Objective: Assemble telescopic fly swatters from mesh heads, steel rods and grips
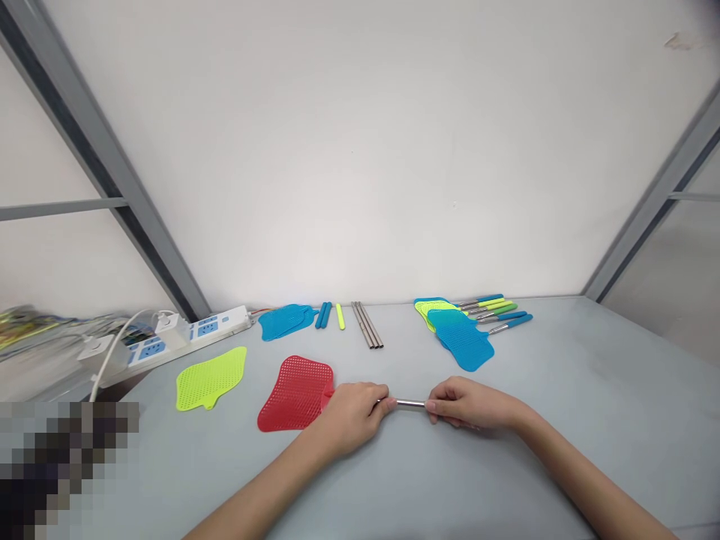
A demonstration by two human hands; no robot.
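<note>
My left hand (360, 412) is closed around the neck of a red fly swatter head (295, 394), a perforated plastic paddle lying to its left. A shiny metal rod (410, 403) bridges the gap between my two hands. Its left end disappears into my left hand, so whether it joins the red head is hidden. My right hand (464, 403) pinches the rod's other end between thumb and fingers; anything inside that palm is covered. Left of the red head lies a yellow-green swatter head (211, 379).
Blue swatter heads (284, 321), blue grips (322, 315), a yellow grip (340, 316) and metal rods (367, 326) lie near the wall. At back right are stacked complete swatters (462, 337). A power strip (196, 330) with plugs and cables runs along the left edge.
</note>
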